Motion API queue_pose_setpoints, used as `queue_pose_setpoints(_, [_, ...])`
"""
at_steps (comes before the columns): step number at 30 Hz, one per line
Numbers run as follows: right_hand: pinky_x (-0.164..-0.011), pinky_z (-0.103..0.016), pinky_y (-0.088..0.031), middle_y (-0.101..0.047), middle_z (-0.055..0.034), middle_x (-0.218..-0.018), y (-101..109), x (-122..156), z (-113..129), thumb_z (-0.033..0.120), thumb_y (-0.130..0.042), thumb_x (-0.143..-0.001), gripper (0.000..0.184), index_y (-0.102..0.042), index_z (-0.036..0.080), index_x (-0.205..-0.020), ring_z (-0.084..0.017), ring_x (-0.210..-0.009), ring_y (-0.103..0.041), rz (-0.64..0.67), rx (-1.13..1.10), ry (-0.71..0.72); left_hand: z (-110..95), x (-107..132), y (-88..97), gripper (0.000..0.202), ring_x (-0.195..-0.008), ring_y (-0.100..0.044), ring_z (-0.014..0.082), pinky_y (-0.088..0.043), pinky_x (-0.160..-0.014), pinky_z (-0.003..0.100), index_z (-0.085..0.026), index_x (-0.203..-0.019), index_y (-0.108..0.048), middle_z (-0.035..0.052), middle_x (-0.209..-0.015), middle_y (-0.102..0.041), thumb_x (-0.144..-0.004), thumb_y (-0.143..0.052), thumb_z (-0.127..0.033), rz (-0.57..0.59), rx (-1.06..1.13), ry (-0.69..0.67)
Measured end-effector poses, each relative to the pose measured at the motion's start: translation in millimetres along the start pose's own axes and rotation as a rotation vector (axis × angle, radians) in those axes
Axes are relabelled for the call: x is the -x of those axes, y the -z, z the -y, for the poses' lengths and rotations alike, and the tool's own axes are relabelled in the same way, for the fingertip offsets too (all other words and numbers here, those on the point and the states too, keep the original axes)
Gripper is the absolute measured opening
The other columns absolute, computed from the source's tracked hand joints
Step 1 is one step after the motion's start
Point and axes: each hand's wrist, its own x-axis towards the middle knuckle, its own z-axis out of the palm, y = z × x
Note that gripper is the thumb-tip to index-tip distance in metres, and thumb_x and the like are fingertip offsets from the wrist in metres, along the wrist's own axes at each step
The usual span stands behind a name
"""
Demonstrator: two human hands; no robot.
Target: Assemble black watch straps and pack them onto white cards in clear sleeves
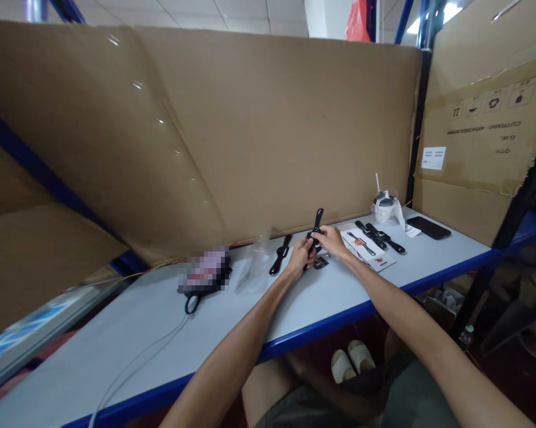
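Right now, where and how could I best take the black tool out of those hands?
Probably by the upper end of the black tool, from above: that slim handle sticks up free, while the left hand and right hand hold it lower down.

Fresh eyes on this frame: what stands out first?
The left hand and right hand, mid-table, both on one black spokeshave. Then the large cardboard panel walling the far side of the gray table. Toward the table's right end, a cup with a straw near a black phone.
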Motion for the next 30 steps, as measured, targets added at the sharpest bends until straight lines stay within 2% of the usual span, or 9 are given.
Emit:
queue_pose_setpoints(8, [-0.056, -0.016, -0.040, -0.060, 0.0055, -0.061, 1.1, 4.9, 4.2, 0.036, -0.066, -0.087, 0.020, -0.066, 0.019, -0.078, -0.010, -0.060, -0.057, 0.012, 0.002, 0.019, -1.2, 1.4, -0.2, 0.033, -0.033, -0.028, 0.0046, -0.017, -0.034, 0.016, -0.023, -0.086, -0.043, -0.0110, -0.051, -0.039, -0.090, -0.068, -0.044, -0.006, 0.046, 0.020])
queue_pose_setpoints(12, [-0.057, -0.017, -0.040, -0.060, 0.0044, -0.061, 1.7, 3.6, 5.9, 0.040, -0.060, -0.094, 0.028, -0.066, 0.018, -0.078, -0.011, -0.059, -0.059, 0.029, 0.030, 0.029, -0.9, 0.9, -1.1, 0.033, -0.033, -0.026, 0.0046, -0.016, -0.034, 0.016, -0.023, -0.086, -0.042, -0.0112, -0.052, -0.038, -0.091, -0.066, -0.045, -0.013, 0.043, 0.021])
queue_pose_setpoints(15, [-0.062, -0.019, -0.043, -0.067, 0.0003, -0.068, 10.5, -0.5, 7.2, 0.039, -0.048, -0.102, 0.036, -0.070, 0.018, -0.084, -0.013, -0.067, -0.064, -0.056, 0.140, 0.031, -2.5, 0.5, -0.7, 0.035, -0.034, -0.026, 0.0050, -0.017, -0.036, 0.016, -0.024, -0.087, -0.039, -0.0118, -0.052, -0.037, -0.091, -0.066, -0.046, -0.034, 0.064, 0.015])
queue_pose_setpoints(18, [-0.070, -0.021, -0.045, -0.076, -0.0046, -0.087, 26.8, -3.6, 6.0, 0.026, -0.051, -0.099, 0.025, -0.075, 0.020, -0.094, -0.016, -0.082, -0.069, -0.138, 0.380, 0.008, -5.8, -0.7, 2.4, 0.035, -0.035, -0.029, 0.0060, -0.019, -0.037, 0.017, -0.025, -0.087, -0.035, -0.0122, -0.052, -0.036, -0.092, -0.064, -0.045, -0.089, 0.094, 0.012])
queue_pose_setpoints(21, [-0.068, -0.023, -0.044, -0.077, -0.0068, -0.088, 41.2, -3.4, 1.9, 0.018, -0.066, -0.085, 0.013, -0.078, 0.020, -0.088, -0.018, -0.081, -0.070, 0.051, 0.582, -0.036, -9.4, -2.5, 7.3, 0.032, -0.035, -0.030, 0.0063, -0.020, -0.038, 0.017, -0.025, -0.087, -0.034, -0.0121, -0.052, -0.037, -0.095, -0.060, -0.042, -0.168, 0.101, 0.025])
queue_pose_setpoints(23, [-0.060, -0.022, -0.042, -0.073, -0.0034, -0.070, 45.7, -2.3, -1.1, 0.017, -0.073, -0.077, 0.009, -0.079, 0.019, -0.083, -0.017, -0.065, -0.068, 0.273, 0.573, -0.066, -10.8, -3.5, 9.9, 0.031, -0.035, -0.029, 0.0060, -0.019, -0.039, 0.017, -0.025, -0.086, -0.034, -0.0123, -0.052, -0.036, -0.096, -0.059, -0.041, -0.206, 0.110, 0.033])
queue_pose_setpoints(25, [-0.053, -0.021, -0.039, -0.064, 0.0026, -0.053, 46.1, -1.6, -3.8, 0.017, -0.077, -0.071, 0.014, -0.080, 0.020, -0.084, -0.014, -0.051, -0.061, 0.442, 0.496, -0.073, -11.3, -4.1, 11.2, 0.030, -0.035, -0.028, 0.0058, -0.019, -0.039, 0.017, -0.025, -0.086, -0.033, -0.0124, -0.052, -0.036, -0.096, -0.058, -0.040, -0.226, 0.120, 0.036])
queue_pose_setpoints(27, [-0.050, -0.020, -0.036, -0.057, 0.0062, -0.046, 44.1, -1.1, -5.6, 0.014, -0.078, -0.066, 0.018, -0.080, 0.021, -0.083, -0.012, -0.044, -0.055, 0.492, 0.463, -0.058, -10.8, -4.3, 11.4, 0.031, -0.035, -0.028, 0.0058, -0.019, -0.039, 0.018, -0.025, -0.086, -0.033, -0.0124, -0.052, -0.035, -0.096, -0.058, -0.040, -0.223, 0.126, 0.035])
queue_pose_setpoints(30, [-0.050, -0.020, -0.036, -0.056, 0.0055, -0.044, 40.4, 0.0, -6.3, 0.013, -0.077, -0.065, 0.007, -0.076, 0.019, -0.068, -0.010, -0.042, -0.051, 0.414, 0.528, -0.026, -9.4, -4.3, 10.7, 0.034, -0.035, -0.029, 0.0055, -0.019, -0.040, 0.018, -0.025, -0.085, -0.034, -0.0122, -0.053, -0.036, -0.094, -0.062, -0.042, -0.196, 0.120, 0.029])
